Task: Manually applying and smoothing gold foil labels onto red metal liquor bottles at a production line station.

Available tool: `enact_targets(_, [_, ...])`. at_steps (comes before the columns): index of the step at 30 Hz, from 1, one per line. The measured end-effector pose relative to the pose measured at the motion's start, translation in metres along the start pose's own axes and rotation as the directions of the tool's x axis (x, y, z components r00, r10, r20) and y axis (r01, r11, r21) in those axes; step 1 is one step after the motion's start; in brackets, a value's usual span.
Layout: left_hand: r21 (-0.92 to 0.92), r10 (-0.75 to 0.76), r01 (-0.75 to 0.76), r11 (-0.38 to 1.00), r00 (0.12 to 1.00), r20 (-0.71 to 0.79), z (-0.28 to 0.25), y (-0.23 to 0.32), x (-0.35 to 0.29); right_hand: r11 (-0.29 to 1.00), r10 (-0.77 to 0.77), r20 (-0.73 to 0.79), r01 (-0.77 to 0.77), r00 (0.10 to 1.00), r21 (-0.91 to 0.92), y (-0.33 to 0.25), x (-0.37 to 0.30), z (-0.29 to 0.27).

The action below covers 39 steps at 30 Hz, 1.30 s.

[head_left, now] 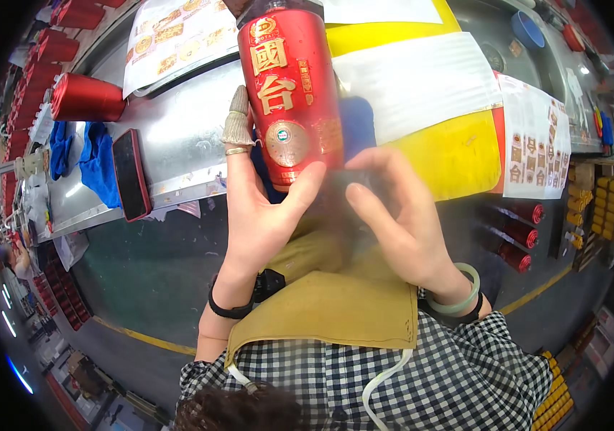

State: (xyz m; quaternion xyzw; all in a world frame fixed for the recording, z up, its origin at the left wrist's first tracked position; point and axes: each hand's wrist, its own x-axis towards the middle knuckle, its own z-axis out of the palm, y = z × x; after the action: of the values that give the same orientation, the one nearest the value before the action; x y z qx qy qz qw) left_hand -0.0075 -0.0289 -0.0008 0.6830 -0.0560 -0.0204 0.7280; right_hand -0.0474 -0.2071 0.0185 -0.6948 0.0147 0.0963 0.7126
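Note:
A glossy red bottle (292, 93) with raised gold characters and a round gold emblem lies in front of me, its dark neck pointing away. Along its left side my left hand (264, 215) grips it, thumb near the base. One finger wears a pale ribbed finger cot (237, 118). To the right of the bottle's base is my right hand (411, 230), with curled fingers and the thumb apart from the forefinger. A blurred dark patch between them hides whether anything small is there. Blue material (358, 123) shows beneath the bottle.
White sheets (422, 82) lie over a yellow board (458, 158) on the right. Printed gold decal sheets (177, 39) (535, 144) flank the work area. On the metal bench at left are a phone (131, 176), blue cloths (98, 161) and a red bottle (88, 98). A blue bowl (528, 30) stands far right.

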Motion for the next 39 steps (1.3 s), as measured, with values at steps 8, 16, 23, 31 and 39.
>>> enact_targets(8, [-0.026,-0.017,0.016,1.000,1.000,-0.016,0.002,0.001,-0.001,0.998,0.030,0.024,-0.032,0.999,0.057,0.000,-0.001,0.000])
enact_targets(16, [-0.212,-0.059,0.052,0.976,0.998,-0.027,-0.010,0.000,-0.002,0.997,0.079,-0.081,-0.079,0.994,0.003,0.002,0.003,-0.013])
enact_targets(23, [-0.049,-0.042,0.042,0.998,0.999,-0.001,-0.004,-0.003,-0.009,0.995,0.015,-0.107,-0.004,0.994,0.099,-0.005,0.027,-0.001])
enact_targets(31, [-0.051,-0.047,0.048,0.998,0.999,0.020,-0.006,-0.004,-0.010,0.999,0.038,-0.105,-0.042,0.994,-0.034,0.001,0.039,0.012])
enact_targets(39, [-0.035,-0.090,0.090,0.995,0.996,0.001,-0.004,-0.001,-0.012,0.996,-0.056,-0.061,0.051,0.997,-0.075,0.012,0.037,0.011])
